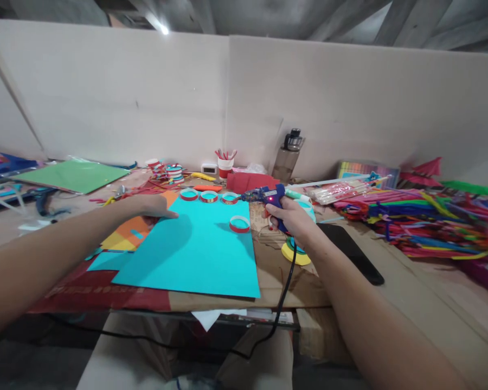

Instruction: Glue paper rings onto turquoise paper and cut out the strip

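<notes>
A large blue sheet (203, 249) lies on the cardboard-covered table. Along its far edge stand several paper rings, among them a red and white ring (189, 195); another ring (239, 225) stands nearer, by the right edge. My right hand (288, 216) is wrapped round a blue glue gun (274, 197) with a lit red light, its nozzle pointing left at the rightmost ring of the far row. My left hand (158, 207) rests at the sheet's upper left edge, index finger stretched out over it, holding nothing visible.
A black phone (352, 253) lies right of my right hand. Behind stand a bottle (287, 160) and a cup of red-handled tools (225, 167). Colourful pipe cleaners (439, 219) are heaped at the right. A black cable (284, 292) hangs over the table's front edge.
</notes>
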{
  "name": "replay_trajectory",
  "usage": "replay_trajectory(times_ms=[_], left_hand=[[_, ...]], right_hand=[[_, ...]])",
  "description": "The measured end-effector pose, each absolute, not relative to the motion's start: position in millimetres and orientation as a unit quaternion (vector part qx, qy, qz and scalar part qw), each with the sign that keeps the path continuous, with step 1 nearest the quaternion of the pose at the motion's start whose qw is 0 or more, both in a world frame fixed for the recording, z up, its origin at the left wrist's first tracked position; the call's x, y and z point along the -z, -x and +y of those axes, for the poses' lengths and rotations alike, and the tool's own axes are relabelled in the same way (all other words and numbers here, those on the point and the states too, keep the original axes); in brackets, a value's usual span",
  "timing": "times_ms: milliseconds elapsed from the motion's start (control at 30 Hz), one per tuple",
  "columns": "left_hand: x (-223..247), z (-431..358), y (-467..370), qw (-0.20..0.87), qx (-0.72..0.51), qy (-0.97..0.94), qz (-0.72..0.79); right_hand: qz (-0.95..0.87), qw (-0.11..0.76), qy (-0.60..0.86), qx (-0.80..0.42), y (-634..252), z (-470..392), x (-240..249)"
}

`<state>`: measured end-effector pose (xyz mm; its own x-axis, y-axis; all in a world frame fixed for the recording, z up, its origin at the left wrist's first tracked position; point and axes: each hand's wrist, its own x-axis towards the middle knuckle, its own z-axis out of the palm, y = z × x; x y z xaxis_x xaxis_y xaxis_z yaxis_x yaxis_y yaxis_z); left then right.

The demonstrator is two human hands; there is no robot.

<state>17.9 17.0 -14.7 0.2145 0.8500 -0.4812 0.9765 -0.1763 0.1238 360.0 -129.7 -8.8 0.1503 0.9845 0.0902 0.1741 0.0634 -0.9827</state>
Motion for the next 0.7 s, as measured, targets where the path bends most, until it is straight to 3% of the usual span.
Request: replay_trajectory(times_ms=[167,233,300,400,467,700], left_hand=[[-8,-2,-7,0.288,0.291,-0.747,0.524],[-19,-2,-8,0.286,0.289,-0.749,0.523],[-26,3,-16,0.252,0.217,-0.793,0.511],[-21,11,-45,0.138,0.012,-0.880,0.454],[-11,16,-71,0.124,-0.108,-0.899,0.406],[5,52,-136,0.047,-0.068,-0.913,0.398]], right_hand=[[-0.524,0.512,0.549,-0.403,-361,-128,14],[-0.526,0.508,0.549,-0.406,-362,-126,16],[-0.526,0.506,0.549,-0.407,-361,-124,19],[-0.521,0.512,0.548,-0.407,-361,-122,21],[-0.512,0.519,0.551,-0.406,-362,-122,22],[-0.497,0.542,0.540,-0.409,-366,-118,26]])
